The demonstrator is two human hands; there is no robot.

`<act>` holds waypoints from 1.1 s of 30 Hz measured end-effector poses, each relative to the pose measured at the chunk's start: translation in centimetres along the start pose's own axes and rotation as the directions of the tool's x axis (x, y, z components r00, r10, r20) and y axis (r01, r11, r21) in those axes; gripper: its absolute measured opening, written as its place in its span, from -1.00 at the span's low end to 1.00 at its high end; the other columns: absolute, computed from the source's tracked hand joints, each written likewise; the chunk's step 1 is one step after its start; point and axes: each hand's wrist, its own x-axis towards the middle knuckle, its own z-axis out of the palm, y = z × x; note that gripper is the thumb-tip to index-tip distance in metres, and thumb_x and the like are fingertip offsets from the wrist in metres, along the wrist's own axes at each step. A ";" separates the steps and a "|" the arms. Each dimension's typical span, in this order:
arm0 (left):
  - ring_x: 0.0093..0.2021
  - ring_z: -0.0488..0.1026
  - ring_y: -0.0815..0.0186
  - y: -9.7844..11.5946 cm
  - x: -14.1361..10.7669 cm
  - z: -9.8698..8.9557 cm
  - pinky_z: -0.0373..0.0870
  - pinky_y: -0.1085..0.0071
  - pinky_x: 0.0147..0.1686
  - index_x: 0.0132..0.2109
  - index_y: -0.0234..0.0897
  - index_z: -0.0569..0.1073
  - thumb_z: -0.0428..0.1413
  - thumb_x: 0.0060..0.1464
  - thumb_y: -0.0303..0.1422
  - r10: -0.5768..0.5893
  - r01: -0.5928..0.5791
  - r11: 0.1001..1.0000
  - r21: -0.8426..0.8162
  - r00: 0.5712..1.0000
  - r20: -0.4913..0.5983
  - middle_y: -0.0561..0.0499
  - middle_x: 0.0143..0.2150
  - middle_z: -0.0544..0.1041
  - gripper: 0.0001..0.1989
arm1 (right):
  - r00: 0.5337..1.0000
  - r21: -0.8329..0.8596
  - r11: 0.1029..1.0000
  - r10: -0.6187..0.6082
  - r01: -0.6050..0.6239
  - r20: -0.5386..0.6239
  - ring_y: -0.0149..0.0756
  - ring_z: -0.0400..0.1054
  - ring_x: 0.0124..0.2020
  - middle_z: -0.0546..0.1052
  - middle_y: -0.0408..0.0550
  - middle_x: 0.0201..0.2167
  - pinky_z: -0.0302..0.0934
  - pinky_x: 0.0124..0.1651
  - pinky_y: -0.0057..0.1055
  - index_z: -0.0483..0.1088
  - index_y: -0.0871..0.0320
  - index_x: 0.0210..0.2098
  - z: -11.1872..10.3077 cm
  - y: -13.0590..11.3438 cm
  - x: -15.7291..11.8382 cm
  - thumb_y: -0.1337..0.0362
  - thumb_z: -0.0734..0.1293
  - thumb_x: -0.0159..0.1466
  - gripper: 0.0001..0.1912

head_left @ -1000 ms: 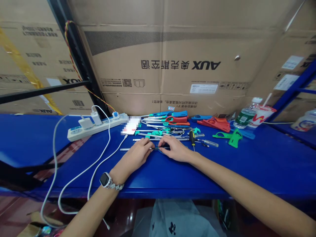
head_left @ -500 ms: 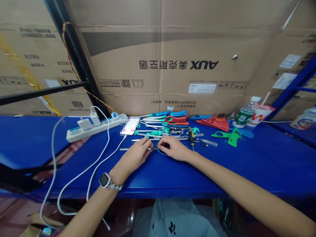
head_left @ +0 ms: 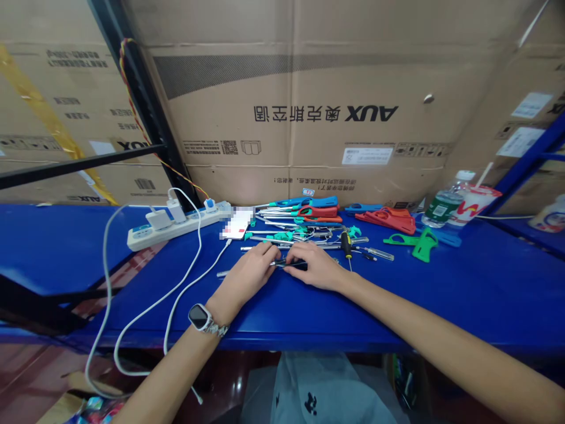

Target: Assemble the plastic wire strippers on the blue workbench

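Observation:
My left hand (head_left: 251, 271) is closed, its fingers pinched round a thin metal lighter tube (head_left: 222, 274), whose far end sticks out to the left. Just opposite, my right hand (head_left: 316, 266) has thumb and fingers bent together at a dark slim part (head_left: 300, 265) that meets the tube between both hands. Fingers hide most of that joint. Behind the hands lie several long-nosed lighters without full casings, with metal tubes and green inner parts (head_left: 282, 236). Red lighter handles (head_left: 324, 212) and a blue lighter handle (head_left: 324, 202) are at the back. A yellow-black screwdriver (head_left: 346, 244) lies beside my right hand.
Loose red casings (head_left: 388, 221) and a green casing (head_left: 424, 245) lie at right, before a water bottle (head_left: 441, 203) and a paper cup (head_left: 474, 203). At left are a power strip (head_left: 145, 235), white cables (head_left: 198, 235) and a phone (head_left: 238, 224). Cardboard boxes (head_left: 309, 76) stand behind.
The view has shifted slightly, moving the scene rightward. The tube's left end now sits a little lower and shows less. Both hands stay close together on the parts.

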 end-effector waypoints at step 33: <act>-0.15 0.42 0.15 -0.9 -0.5 -0.2 0.47 0.22 -0.16 -0.02 -0.25 0.57 0.04 0.36 -0.44 0.114 -0.115 0.991 0.073 0.993 0.025 -0.10 -0.17 0.48 -0.79 | 0.996 0.136 0.990 0.041 -0.031 -0.075 -0.29 0.41 -0.26 0.53 -0.08 -0.31 0.31 -0.15 -0.32 0.47 0.15 -0.26 0.3 0.2 0.1 0.43 0.40 0.28 -0.92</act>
